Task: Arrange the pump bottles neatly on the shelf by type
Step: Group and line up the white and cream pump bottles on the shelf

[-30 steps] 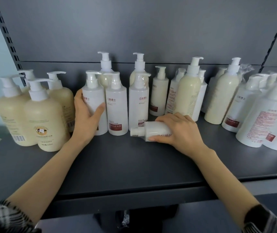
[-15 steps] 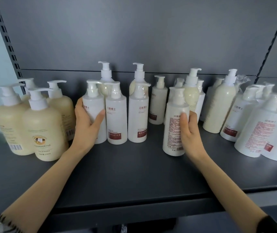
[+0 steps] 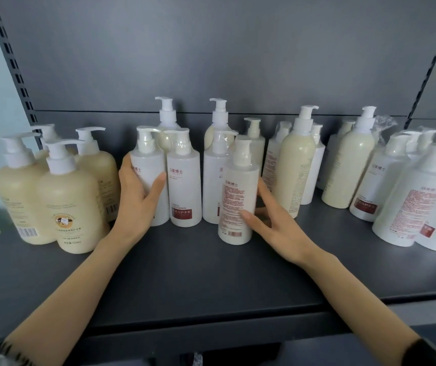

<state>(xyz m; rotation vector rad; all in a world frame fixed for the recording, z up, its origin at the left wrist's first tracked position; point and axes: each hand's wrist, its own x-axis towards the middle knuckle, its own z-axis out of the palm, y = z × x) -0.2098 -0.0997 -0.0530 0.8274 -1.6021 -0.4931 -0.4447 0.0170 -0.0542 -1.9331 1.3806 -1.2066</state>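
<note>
On the dark grey shelf (image 3: 211,273) a white conditioner bottle (image 3: 184,180) with a dark red label stood upright, and the rest is placed from it. Touching its left side stood the leftmost white bottle (image 3: 148,165). The left hand (image 3: 137,199) gripped that one, with the thumb across its front and the fingers curled round its far side. Just right of the conditioner bottle stood a third white bottle (image 3: 211,186), partly hidden. In front of and to the right of the conditioner bottle, nearer the shelf's front edge, stood the red-print bottle (image 3: 238,196), its fine-print side toward the camera and its body leaning slightly. The right hand (image 3: 272,225) clamped it, with the thumb pressed on the lower front and the fingers reaching round its right side. Whether its base sat fully on the shelf could not be told. Behind the conditioner bottle, near the grey back panel (image 3: 211,62), rose two taller cream pump bottles (image 3: 165,120). Well to its left, four squat cream bottles (image 3: 71,207) with white pumps stood close together, the front one bearing a round brown emblem. To its right, beyond the red-print bottle, tall cream bottles (image 3: 295,165) stood mixed with slim white ones. Farthest right, a group of wrapped white bottles (image 3: 410,202) leaned toward the conditioner bottle.
</note>
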